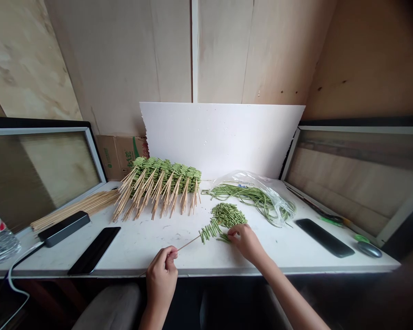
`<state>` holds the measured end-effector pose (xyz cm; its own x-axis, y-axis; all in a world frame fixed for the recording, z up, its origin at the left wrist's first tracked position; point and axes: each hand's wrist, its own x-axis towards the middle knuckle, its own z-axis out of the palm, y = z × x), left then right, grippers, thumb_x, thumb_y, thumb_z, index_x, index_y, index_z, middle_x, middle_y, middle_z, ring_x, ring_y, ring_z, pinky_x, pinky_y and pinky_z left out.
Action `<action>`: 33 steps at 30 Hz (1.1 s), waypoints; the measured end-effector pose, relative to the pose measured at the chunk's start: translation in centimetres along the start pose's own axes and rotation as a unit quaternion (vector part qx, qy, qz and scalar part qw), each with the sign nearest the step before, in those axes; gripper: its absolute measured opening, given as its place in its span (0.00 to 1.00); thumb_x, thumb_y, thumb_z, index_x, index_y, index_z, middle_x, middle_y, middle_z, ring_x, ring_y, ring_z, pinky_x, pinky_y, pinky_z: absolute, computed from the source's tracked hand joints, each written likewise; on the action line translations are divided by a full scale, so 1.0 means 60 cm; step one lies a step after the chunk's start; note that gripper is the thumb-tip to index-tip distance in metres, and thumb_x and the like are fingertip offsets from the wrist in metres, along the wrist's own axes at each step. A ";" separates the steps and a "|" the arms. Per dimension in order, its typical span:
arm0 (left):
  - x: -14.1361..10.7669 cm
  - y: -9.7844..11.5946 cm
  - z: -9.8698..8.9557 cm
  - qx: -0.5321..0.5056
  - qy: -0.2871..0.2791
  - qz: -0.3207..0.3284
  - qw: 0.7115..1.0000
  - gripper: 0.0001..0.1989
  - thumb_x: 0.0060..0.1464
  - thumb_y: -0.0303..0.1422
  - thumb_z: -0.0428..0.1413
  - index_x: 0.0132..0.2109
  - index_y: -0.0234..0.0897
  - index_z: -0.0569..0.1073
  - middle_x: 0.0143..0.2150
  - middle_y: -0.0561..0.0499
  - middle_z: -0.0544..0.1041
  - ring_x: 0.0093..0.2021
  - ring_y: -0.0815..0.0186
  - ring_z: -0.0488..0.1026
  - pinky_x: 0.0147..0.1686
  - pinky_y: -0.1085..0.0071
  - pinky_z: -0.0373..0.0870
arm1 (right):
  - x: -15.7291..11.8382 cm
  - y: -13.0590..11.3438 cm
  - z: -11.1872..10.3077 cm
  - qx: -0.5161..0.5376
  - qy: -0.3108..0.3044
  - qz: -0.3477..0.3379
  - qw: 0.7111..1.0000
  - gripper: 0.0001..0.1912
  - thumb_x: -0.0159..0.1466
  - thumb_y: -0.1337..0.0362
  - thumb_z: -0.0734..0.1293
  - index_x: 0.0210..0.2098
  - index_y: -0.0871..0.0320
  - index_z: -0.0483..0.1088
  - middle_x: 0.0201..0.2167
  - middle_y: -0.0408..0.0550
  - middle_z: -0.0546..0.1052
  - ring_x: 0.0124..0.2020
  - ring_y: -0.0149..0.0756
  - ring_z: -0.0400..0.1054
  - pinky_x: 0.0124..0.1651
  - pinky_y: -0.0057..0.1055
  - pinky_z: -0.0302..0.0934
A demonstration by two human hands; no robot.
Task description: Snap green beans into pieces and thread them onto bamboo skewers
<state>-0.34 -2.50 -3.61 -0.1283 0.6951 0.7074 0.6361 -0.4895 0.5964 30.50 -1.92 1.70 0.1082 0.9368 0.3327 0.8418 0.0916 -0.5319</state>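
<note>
My left hand (163,270) is closed round the lower end of a thin wooden skewer (189,243) at the table's front edge. Cut pieces of green long bean (209,230) are threaded crosswise on the skewer's far end, which points away to the right. My right hand (246,240) pinches at a few bean pieces (223,237) lying beside the threaded ones; its fingertips partly hide what they grip. Just beyond that hand lies a heap of cut bean pieces (229,214).
Filled bean skewers (165,176) are stacked at the back left, near bare skewers (86,206). Long uncut beans (251,195) spill from a clear plastic bag (275,197). A phone (94,250), a black box (64,228), a bottle (0,238), a dark phone-shaped slab (324,237) and a mouse (369,249) surround.
</note>
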 end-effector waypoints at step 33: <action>0.003 0.007 -0.004 -0.032 -0.010 0.001 0.999 0.11 0.65 0.31 0.51 0.38 0.40 0.78 0.31 0.50 0.83 0.31 0.62 0.82 0.32 0.73 0.76 | -0.001 -0.069 -0.031 0.545 0.047 0.112 0.830 0.19 0.55 0.47 0.75 0.28 0.53 0.66 0.20 0.39 0.66 0.22 0.31 0.57 0.26 0.30 0.52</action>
<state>-0.29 -2.72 -3.16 -0.1106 0.7042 0.7013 0.5856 -0.5239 0.6185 27.98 -2.95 5.32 0.2808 0.9459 0.1628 -0.1771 0.2178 -0.9598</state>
